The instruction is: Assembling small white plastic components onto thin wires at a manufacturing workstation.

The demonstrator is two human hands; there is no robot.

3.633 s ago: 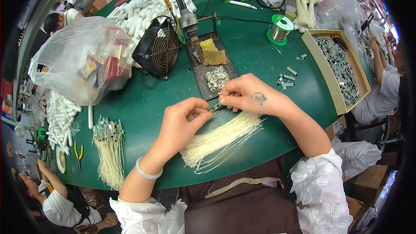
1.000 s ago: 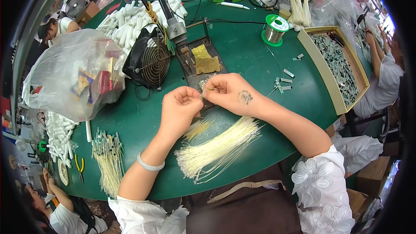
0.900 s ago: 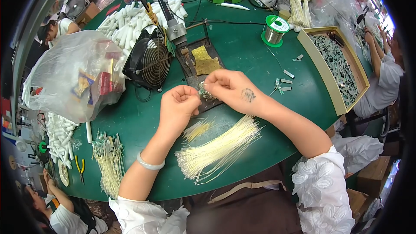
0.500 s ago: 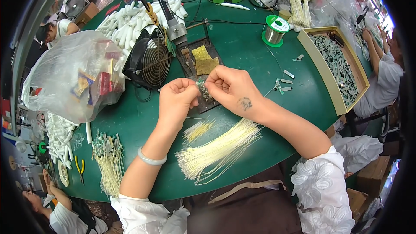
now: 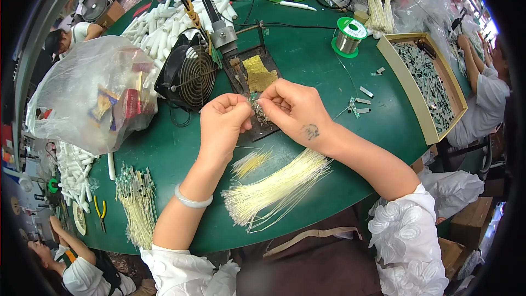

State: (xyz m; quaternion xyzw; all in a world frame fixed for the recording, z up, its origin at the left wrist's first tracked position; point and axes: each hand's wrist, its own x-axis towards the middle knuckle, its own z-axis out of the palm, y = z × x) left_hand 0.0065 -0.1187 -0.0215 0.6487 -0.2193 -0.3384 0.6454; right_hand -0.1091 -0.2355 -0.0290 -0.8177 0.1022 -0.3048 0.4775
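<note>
My left hand (image 5: 226, 123) and my right hand (image 5: 293, 111) meet above a dark soldering tray, both closed in a pinch with their fingertips almost touching. A small green circuit board (image 5: 253, 97) shows between them, at the left fingertips; what the right fingers pinch is too small to make out. A thin wire trails below my left hand. Just under the fingers are grey solder scraps (image 5: 262, 116), and beyond them a yellow sponge (image 5: 258, 74). Nearer me lie a short bundle of yellowish wires (image 5: 252, 163) and a long bundle of pale wires (image 5: 276, 189).
A soldering iron in a clamp (image 5: 223, 37) and a black fan (image 5: 190, 74) stand ahead left, beside a plastic bag (image 5: 93, 96). Wired boards (image 5: 136, 203) and yellow pliers (image 5: 100, 212) lie left. Rightward are a solder spool (image 5: 348, 38) and a box of small boards (image 5: 459, 111).
Both hands have shifted slightly away from me, still pinched together. The green board between them sits a little farther off. The rest of the table looks the same.
</note>
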